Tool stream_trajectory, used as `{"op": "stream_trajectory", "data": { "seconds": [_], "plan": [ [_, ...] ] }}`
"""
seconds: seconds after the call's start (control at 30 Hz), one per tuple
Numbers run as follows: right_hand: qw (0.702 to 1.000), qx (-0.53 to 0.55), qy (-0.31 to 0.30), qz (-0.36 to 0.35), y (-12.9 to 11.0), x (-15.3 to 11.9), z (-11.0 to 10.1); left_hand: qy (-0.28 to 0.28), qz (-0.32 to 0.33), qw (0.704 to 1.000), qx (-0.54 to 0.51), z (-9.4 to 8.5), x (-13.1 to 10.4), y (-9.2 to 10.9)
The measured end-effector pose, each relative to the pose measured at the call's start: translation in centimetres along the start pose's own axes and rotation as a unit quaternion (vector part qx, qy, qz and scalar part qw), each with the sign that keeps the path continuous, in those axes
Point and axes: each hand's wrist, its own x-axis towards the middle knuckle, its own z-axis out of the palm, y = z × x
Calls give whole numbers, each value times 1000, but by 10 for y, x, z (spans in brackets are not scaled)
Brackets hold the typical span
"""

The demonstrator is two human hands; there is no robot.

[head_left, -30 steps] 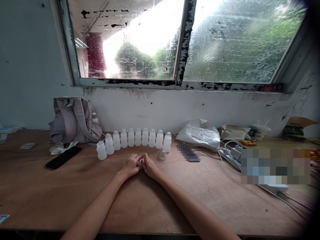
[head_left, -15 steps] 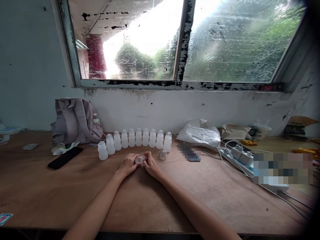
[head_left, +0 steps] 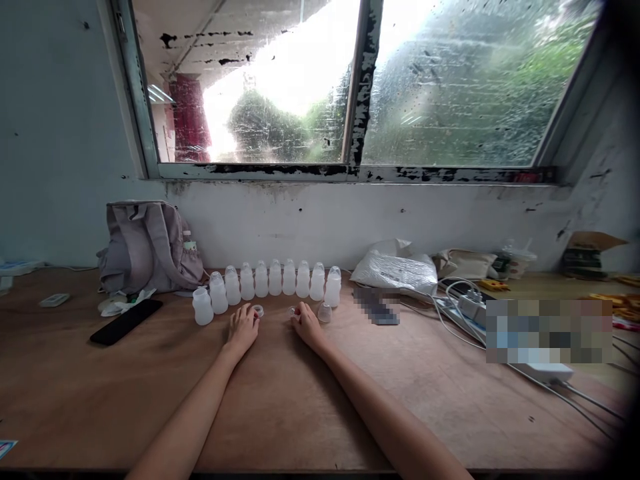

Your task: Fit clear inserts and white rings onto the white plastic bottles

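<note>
Several frosted white bottles [head_left: 275,279] stand in a curved row on the wooden table. The leftmost bottle [head_left: 203,308] has an open top with no dome over it. My left hand [head_left: 243,327] is closed on a small clear ring [head_left: 258,311]. To its right, my right hand [head_left: 306,325] pinches a small clear piece [head_left: 292,311], probably a nipple, partly hidden by the fingers. A clear dome cap [head_left: 325,313] stands on the table just right of my right hand, in front of the rightmost bottle.
A grey backpack [head_left: 145,247] and a black phone [head_left: 126,321] are at the left. Toward the right lie a silver padded bag [head_left: 397,270], a blurred-out dark item, and a power strip [head_left: 543,367] with white cables. The wall and window rise behind the table [head_left: 280,413].
My hands have moved apart. The clear parts held together between them are now separate, the ring in my left hand and a small piece in my right. The view has shifted slightly.
</note>
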Motion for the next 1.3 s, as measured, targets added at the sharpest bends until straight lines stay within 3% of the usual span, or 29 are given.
{"op": "stream_trajectory", "data": {
  "seconds": [0.2,0.37,0.63,0.77,1.07,1.3],
  "plan": [
    [1000,5,-14,-9,4,5,2,-3,28,1000,8,-3,-1,5],
    [1000,23,-16,-5,5,4,2,-3,12,999,32,-3,-2,6],
    [998,-57,-41,-5,-5,0,-5,-19,38,999,14,-2,-1,4],
    [993,-97,-66,8,-9,0,-7,-17,27,999,26,-2,-1,4],
    [994,-68,-87,-7,-6,-1,-4,-4,1,999,33,0,-2,4],
    [997,-64,-49,21,-4,-1,-3,28,10,1000,9,0,0,2]
  ]
}}
